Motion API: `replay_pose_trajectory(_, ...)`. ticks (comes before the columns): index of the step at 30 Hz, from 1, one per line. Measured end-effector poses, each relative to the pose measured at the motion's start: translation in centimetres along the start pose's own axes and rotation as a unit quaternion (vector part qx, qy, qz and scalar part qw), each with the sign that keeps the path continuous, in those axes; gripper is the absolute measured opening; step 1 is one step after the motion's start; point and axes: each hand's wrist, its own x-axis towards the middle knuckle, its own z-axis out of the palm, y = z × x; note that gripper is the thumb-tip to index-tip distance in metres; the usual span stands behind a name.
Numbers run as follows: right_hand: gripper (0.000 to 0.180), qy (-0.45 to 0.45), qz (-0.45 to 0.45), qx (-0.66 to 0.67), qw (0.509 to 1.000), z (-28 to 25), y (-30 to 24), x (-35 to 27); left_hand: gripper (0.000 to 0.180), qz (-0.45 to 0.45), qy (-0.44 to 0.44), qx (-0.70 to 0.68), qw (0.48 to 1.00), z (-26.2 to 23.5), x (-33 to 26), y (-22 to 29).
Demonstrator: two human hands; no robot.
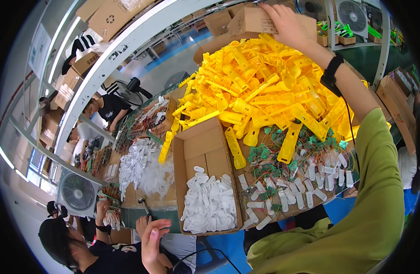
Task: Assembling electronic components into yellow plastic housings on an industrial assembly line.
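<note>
My right arm, in a green sleeve with a black wrist strap and cable, stretches over a big heap of yellow plastic parts [264, 91]. At its far end my right hand [285, 25] grips the upper edge of a cardboard box [251, 23] behind the heap. Low in the view, my left hand [153, 239] is raised with fingers apart and holds nothing. Nearest to it is an open cardboard tray [200, 148] partly filled with small white oblong plastic pieces [210, 201]. Green circuit boards with wires [269, 155] and white pieces [306, 189] lie right of the tray.
A hammer [144, 205] lies left of the tray, near more white parts [139, 164] and clear plastic bags [157, 176]. A co-worker [68, 246] sits close at lower left, hands near my left hand. Other people work farther left. A fan [77, 192] stands there.
</note>
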Motion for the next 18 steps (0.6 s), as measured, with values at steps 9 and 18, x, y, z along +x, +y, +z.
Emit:
replay_pose_trajectory(9, 0.067, -0.082, -0.068, 0.007, 0.994, -2.8, 4.4, -2.6, 0.049, 0.013, -0.042, -0.005, 0.999, 0.5, -0.1, 0.0)
replay_pose_trajectory(18, 0.065, -0.264, -0.189, 0.038, 0.945, -12.9, 0.3, -9.4, 0.041, 0.02, -0.017, -0.067, 0.997, 2.4, -1.5, 1.2)
